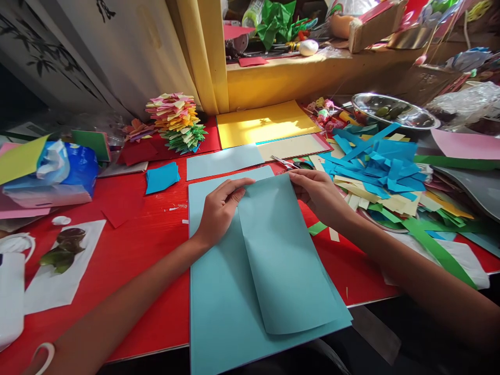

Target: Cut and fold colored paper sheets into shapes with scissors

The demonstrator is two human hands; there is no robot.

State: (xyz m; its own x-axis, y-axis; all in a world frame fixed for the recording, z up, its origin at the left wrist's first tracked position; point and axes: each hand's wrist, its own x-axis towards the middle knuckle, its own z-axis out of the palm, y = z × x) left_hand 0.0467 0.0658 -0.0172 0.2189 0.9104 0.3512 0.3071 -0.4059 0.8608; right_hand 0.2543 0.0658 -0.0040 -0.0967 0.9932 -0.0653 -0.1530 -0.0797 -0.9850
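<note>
A light blue sheet of paper is folded over lengthwise, its loose near end curling up a little. My left hand pinches the far left corner of the folded flap between thumb and fingers. On the far right corner, my right hand grips the same sheet by its folded edge. Beneath it lies more light blue paper, which reaches past the table's front edge. Just beyond my right hand rest scissors, their handles partly hidden.
Cut paper strips are heaped at the right, before a metal bowl. Yellow paper lies at the back, near a stack of folded coloured pieces. A tissue pack and a white mug stand left on the red table.
</note>
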